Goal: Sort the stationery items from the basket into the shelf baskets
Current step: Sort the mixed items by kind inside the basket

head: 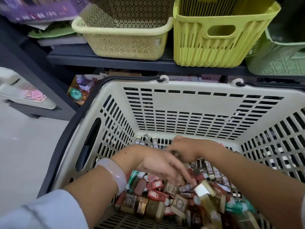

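Both hands reach down into the cream basket (194, 104), over the heap of small stationery packs (165, 200) on its floor. Left hand (158, 164), a pale bangle (113, 172) at its wrist, has fingers extended down onto the packs. Right hand (184, 149), farther in, looks curled around something small; blur hides what. Beyond, the shelf (115, 61) carries a perforated yellow basket (122, 40) and, right of it, a slatted lime basket (217, 45).
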Tool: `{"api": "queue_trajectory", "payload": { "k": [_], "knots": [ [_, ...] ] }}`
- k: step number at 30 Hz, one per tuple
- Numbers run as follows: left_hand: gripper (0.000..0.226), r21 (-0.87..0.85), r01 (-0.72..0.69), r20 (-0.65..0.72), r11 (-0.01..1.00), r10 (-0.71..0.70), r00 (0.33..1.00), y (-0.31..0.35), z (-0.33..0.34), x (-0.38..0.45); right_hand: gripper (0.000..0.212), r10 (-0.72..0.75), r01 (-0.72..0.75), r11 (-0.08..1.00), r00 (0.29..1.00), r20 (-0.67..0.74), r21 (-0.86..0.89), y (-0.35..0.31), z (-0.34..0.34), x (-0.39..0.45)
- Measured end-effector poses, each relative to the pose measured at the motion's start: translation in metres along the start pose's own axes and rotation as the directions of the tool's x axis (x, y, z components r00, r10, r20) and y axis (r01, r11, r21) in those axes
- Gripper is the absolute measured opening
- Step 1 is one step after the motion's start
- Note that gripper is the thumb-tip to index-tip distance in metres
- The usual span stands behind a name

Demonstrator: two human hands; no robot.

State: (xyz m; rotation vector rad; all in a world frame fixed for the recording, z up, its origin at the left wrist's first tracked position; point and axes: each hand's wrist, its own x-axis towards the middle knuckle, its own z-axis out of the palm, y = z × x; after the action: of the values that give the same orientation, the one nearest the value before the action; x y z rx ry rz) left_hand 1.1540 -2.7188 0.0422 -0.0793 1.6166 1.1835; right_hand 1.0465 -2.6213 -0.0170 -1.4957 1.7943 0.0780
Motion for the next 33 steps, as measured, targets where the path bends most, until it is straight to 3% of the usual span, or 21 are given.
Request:
{"api": "queue_trajectory", "payload": {
  "k": [1,2,3,5,7,9,13,18,21,25,29,33],
  "knots": [
    [0.031,0.051,0.030,-0.173,0.998,-0.021,0.985,-0.005,-0.005,0.001,0.017,0.018,-0.017,1.000,0.996,0.093,-0.005,0.000,-0.008,-0.003],
    [0.028,0.123,0.105,-0.377,0.987,-0.051,0.925,-0.013,-0.011,0.002,0.021,0.050,-0.050,0.999,0.989,0.138,-0.008,-0.001,-0.014,-0.004],
    [0.026,0.209,0.225,-0.566,0.952,-0.070,0.821,-0.022,-0.017,0.001,0.022,0.080,-0.081,0.997,0.989,0.123,0.003,-0.002,-0.020,-0.004],
    [0.027,0.278,0.434,-0.768,0.857,-0.072,0.636,-0.039,-0.023,-0.002,0.023,0.097,-0.096,0.995,0.992,-0.083,0.017,-0.008,-0.025,0.001],
    [0.028,0.293,0.503,-0.788,0.813,-0.092,0.608,-0.050,-0.025,0.001,0.027,0.080,-0.083,0.997,0.951,-0.298,0.002,-0.019,-0.021,0.013],
    [0.026,0.317,0.504,-0.775,0.803,-0.087,0.626,-0.055,-0.024,0.005,0.035,0.041,-0.061,0.997,0.928,-0.370,-0.043,-0.028,-0.010,0.027],
    [0.028,0.305,0.514,-0.794,0.802,-0.083,0.602,-0.064,-0.025,0.009,0.041,0.033,-0.099,0.985,0.913,-0.408,-0.142,-0.031,0.008,0.049],
    [0.045,0.310,0.547,-0.819,0.778,-0.073,0.569,-0.069,-0.020,0.017,0.024,0.124,-0.151,0.988,0.883,-0.452,-0.026,-0.014,0.020,0.039],
    [0.047,0.299,0.570,-0.863,0.765,-0.038,0.504,-0.069,-0.020,0.020,0.028,0.175,-0.172,0.984,0.890,-0.421,0.045,-0.006,0.025,0.033],
    [0.044,0.265,0.586,-0.917,0.766,0.012,0.399,-0.071,-0.023,0.024,0.033,0.213,-0.176,0.977,0.819,-0.533,0.119,-0.016,0.027,0.045],
    [0.023,0.271,0.625,-0.916,0.732,-0.004,0.402,-0.071,-0.026,0.026,0.041,0.185,-0.153,0.983,0.838,-0.514,0.104,-0.024,0.025,0.054],
    [0.031,0.263,0.619,-0.921,0.740,0.002,0.388,-0.069,-0.028,0.028,0.041,0.146,-0.128,0.989,0.868,-0.474,0.071,-0.023,0.025,0.049]
  ]
}}
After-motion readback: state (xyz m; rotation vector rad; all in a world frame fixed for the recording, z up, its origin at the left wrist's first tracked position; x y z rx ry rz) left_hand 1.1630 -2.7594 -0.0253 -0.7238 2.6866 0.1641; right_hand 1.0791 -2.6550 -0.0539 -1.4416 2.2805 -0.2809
